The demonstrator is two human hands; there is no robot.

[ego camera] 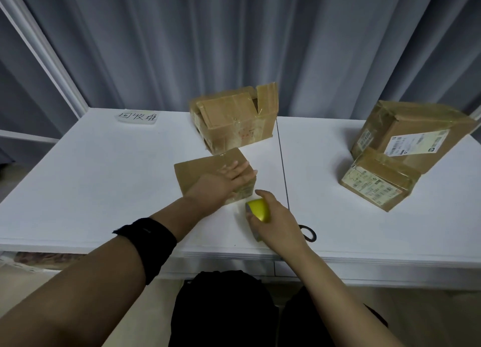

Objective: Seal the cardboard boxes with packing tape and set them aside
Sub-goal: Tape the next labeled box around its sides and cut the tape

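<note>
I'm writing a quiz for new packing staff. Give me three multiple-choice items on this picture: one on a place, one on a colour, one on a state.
1. Where on the white table does the handwritten paper label lie? A far left corner; B near right corner; C centre.
2. What colour is the round tape roll that the right hand holds in its grip? A red; B yellow; C blue.
3. How does the left hand meet the small brown cardboard box? A flat on top; B curled round a corner; C apart from it.
Answers: 1 A, it sits at the table's back edge, on the left; 2 B, the roll's face shows yellow; 3 A, straight fingers press the lid.
</note>
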